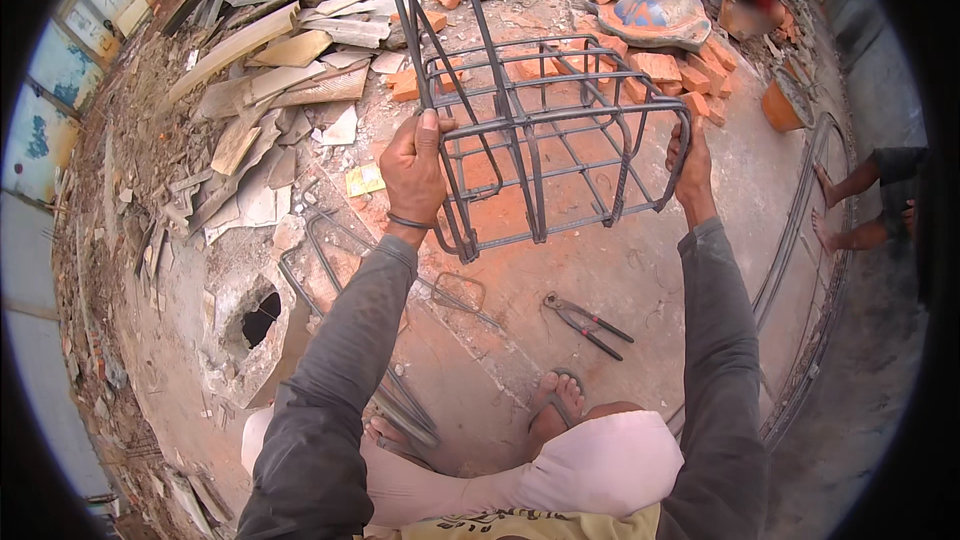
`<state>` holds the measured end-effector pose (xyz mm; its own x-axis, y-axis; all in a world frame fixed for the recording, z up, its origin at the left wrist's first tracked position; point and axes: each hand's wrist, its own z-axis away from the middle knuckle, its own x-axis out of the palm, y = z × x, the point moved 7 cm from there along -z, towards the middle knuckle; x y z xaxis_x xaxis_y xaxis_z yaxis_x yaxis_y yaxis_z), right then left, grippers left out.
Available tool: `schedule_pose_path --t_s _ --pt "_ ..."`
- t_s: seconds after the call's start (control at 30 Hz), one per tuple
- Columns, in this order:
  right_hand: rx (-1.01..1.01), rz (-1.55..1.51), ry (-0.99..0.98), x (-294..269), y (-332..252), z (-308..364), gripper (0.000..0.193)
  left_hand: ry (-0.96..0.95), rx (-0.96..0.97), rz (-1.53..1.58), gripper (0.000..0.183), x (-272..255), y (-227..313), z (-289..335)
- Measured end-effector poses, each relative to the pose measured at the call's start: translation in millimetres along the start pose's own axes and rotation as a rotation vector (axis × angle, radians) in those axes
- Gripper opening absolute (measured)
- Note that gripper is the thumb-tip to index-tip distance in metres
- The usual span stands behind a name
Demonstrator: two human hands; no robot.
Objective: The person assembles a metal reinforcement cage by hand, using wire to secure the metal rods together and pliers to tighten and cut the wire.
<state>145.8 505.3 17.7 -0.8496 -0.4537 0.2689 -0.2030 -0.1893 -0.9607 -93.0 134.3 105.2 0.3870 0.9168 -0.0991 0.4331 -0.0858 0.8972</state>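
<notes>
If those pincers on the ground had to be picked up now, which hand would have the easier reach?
Probably the right hand. The pincers lie on the ground right of centre, under the right forearm and near the right foot, while the left hand grips a bar of the rebar cage on the far side.

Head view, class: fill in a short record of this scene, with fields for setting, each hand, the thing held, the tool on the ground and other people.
setting: dusty concrete ground strewn with bricks and broken boards
left hand: gripping a bar of the rebar cage
right hand: holding the cage's far corner
rebar cage: lifted, tilted, long bars running away
tool: pincers lying near the sandalled foot
others: a person crouching by the bricks; bare feet at right
</notes>
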Motion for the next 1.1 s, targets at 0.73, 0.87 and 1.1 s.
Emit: schedule_pose_path --t_s 0.73,0.87,1.1 --pt "-0.276 0.683 -1.020 231 -29 159 0.035 0.049 0.062 -0.229 0.020 -26 -32 95" --pt "-0.215 0.670 -1.271 252 -26 158 0.053 -0.235 0.077 -0.228 0.024 -5 9 53" --pt "-0.062 0.698 -1.350 272 -17 167 0.048 -0.182 0.063 -0.358 0.023 3 2 45"
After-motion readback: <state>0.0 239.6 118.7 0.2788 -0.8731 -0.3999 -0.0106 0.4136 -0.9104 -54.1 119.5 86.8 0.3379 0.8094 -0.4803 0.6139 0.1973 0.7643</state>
